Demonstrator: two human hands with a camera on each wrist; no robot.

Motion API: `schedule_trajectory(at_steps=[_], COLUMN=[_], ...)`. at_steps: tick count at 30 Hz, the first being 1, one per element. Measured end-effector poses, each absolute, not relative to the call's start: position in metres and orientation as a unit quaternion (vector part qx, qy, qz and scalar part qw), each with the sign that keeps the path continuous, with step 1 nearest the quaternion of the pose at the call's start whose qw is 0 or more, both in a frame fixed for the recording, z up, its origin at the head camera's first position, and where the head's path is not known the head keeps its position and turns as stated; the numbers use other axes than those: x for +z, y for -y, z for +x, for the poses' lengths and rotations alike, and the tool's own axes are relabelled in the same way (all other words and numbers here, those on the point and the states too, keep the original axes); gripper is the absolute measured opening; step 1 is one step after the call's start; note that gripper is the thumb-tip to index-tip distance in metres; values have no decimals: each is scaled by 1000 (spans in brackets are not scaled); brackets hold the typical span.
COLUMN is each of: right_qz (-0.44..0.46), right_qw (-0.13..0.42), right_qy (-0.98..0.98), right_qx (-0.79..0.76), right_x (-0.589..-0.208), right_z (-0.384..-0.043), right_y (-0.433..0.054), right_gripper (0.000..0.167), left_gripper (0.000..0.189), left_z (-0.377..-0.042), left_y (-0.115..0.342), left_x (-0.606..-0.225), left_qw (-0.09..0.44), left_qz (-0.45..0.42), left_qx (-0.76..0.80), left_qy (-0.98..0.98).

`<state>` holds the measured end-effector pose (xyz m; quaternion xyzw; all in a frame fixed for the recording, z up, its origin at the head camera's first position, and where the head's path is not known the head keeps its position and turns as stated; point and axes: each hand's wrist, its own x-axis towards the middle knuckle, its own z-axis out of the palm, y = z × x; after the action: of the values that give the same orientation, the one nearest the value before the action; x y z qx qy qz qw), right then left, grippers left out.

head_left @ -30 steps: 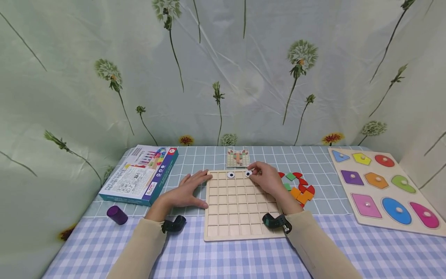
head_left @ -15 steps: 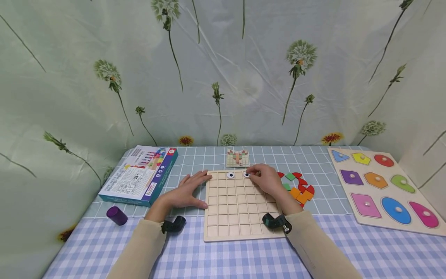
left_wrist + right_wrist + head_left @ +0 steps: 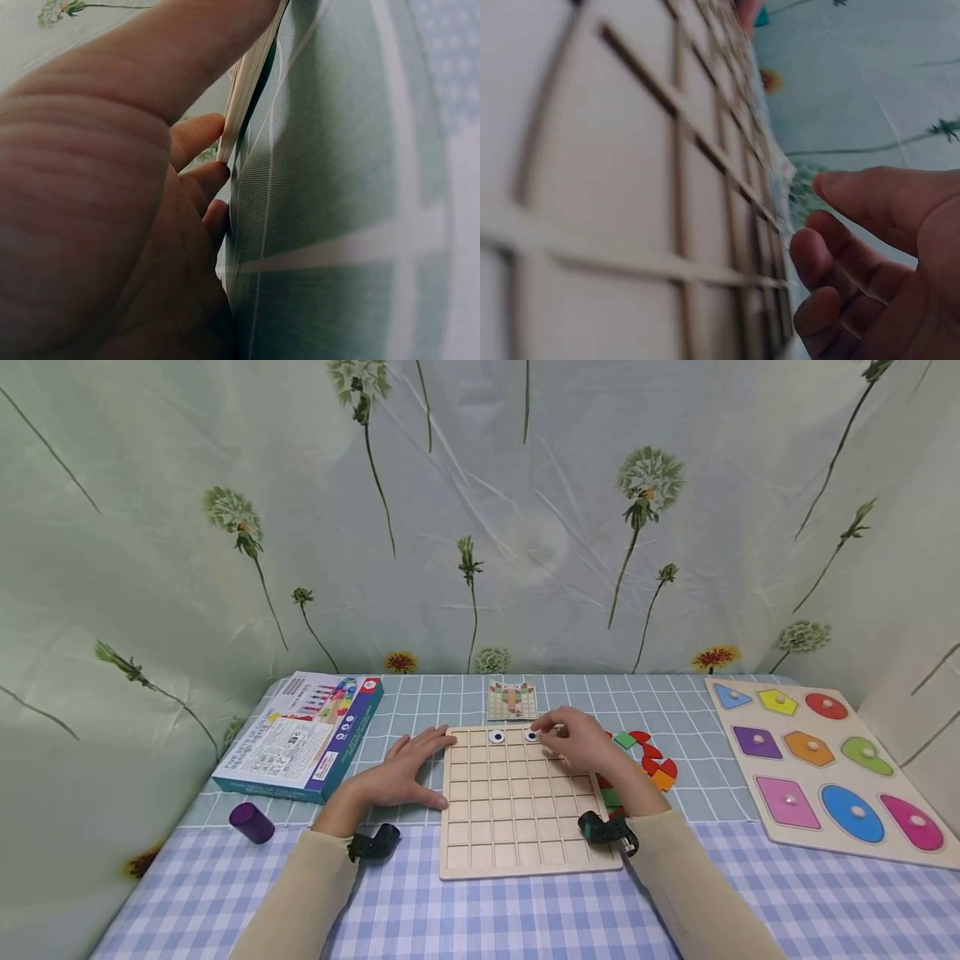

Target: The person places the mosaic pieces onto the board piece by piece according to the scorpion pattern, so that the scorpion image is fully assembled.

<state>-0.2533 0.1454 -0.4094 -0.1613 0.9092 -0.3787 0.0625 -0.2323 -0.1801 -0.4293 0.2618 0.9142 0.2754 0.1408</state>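
A wooden grid board lies flat in the middle of the head view. In its top row sit two round white eye pieces with black centres, a left eye piece and a right eye piece. My left hand has its fingers spread, with fingertips and thumb against the board's left edge. Bent fingers of my right hand hover beside the right eye piece. In the right wrist view, a gap shows between the thumb and fingers, with nothing held there.
A small pattern card lies behind the board. Several red, green and orange pieces lie to the right, partly hidden by my right arm. A boxed game and purple cylinder are at left, a knobbed shape puzzle at right.
The right eye piece moved slightly left into the top row under my right fingers. My right hand has let go of it, and the right wrist has shifted a little to the right.
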Motion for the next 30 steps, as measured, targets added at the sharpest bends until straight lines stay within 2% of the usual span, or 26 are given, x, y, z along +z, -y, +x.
schedule_trajectory(at_steps=[10, 20, 30], right_qz=[-143, -112, -76], right_qw=[57, 40, 70], right_qy=[-907, -928, -938], right_qx=[-392, -352, -332], right_x=[-395, -398, -403], right_z=[-259, -260, -260], right_y=[-181, -211, -217], right_gripper=[29, 30, 29], left_gripper=[98, 97, 97], left_z=[-232, -233, -232], left_y=[181, 180, 180], left_x=[-428, -431, -428], left_qw=[139, 141, 136], left_qz=[260, 261, 263], left_qx=[277, 279, 284], left_qy=[-915, -913, -912])
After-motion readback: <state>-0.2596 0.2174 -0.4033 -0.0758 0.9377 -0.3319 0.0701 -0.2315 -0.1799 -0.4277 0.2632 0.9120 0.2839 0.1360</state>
